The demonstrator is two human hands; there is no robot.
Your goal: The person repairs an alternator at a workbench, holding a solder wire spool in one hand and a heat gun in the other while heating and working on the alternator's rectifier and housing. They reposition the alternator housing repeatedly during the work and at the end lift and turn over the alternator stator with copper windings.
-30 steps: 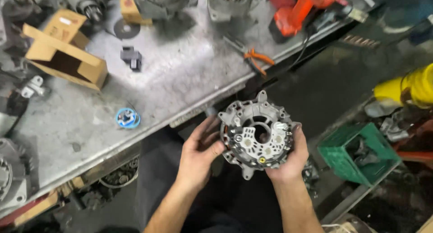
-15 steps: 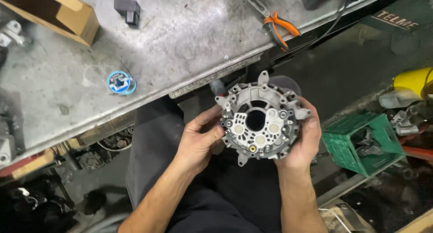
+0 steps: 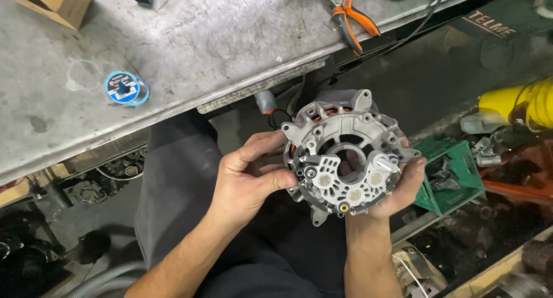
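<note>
1. The alternator housing (image 3: 345, 154), a round grey cast-metal shell with a pale rectifier plate on its face and copper windings showing through its slots, is held in the air below the front edge of the workbench (image 3: 190, 61), above the person's dark-trousered lap.
2. The left hand (image 3: 247, 180) is curled about the housing's left rim, thumb pressed on the plate's edge, fingers bent behind.
3. The right hand (image 3: 400, 188) cups the housing from below and to the right, fingers wrapped up round the rim beside a projecting stud.
4. A green plastic crate (image 3: 446, 177) stands on the floor just right of the right hand; it holds small dark metal parts, though which parts is hard to make out.
5. A brown cardboard box (image 3: 55, 1) sits at the bench's top left corner, cut off by the frame, so its contents are hidden.
6. A small blue spool (image 3: 125, 87) with a round label lies on the bench, well left of the housing.
7. Orange-handled pliers (image 3: 351, 21) lie near the bench's far right edge.
8. A yellow ribbed object (image 3: 524, 105) lies at the right edge.
</note>
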